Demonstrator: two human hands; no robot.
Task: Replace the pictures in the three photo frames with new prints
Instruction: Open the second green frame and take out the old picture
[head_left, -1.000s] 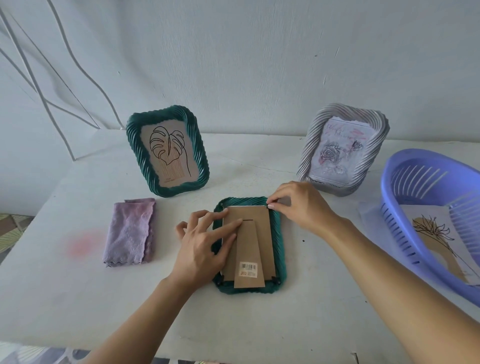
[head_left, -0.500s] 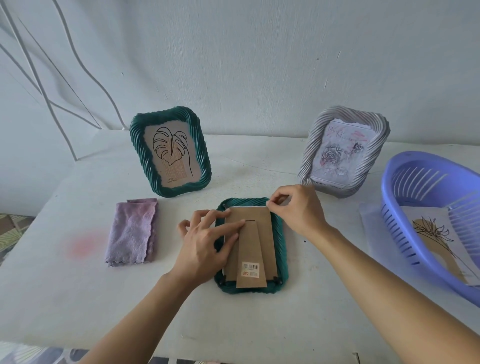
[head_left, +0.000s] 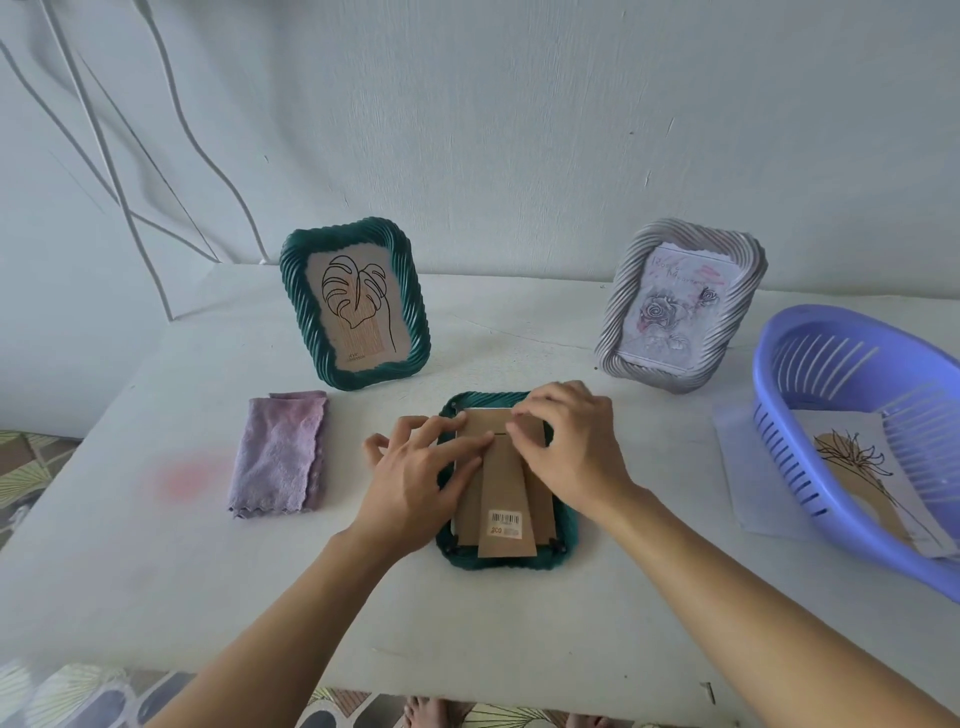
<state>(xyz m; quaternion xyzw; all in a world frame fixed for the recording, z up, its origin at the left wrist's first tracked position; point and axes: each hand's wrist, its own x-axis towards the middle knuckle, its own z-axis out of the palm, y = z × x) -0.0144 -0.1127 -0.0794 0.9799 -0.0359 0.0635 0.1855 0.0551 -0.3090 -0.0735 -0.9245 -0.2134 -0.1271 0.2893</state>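
Observation:
A dark green photo frame (head_left: 565, 540) lies face down in the middle of the table, its brown cardboard back (head_left: 506, 493) with a barcode sticker facing up. My left hand (head_left: 415, 478) rests flat on the back's left side, fingers spread. My right hand (head_left: 566, 447) presses its fingertips on the upper part of the back. A second green frame (head_left: 356, 304) with a leaf drawing stands at the back left. A silver frame (head_left: 680, 306) with a rose print stands at the back right.
A folded purple cloth (head_left: 280, 454) lies left of the flat frame. A blue plastic basket (head_left: 852, 431) at the right edge holds a flower print (head_left: 857, 478), and a sheet of paper (head_left: 748, 467) lies under it. Wall behind the table.
My right hand has moved from the frame's top right corner inward onto the upper cardboard back. My left hand has stayed on the back's left side.

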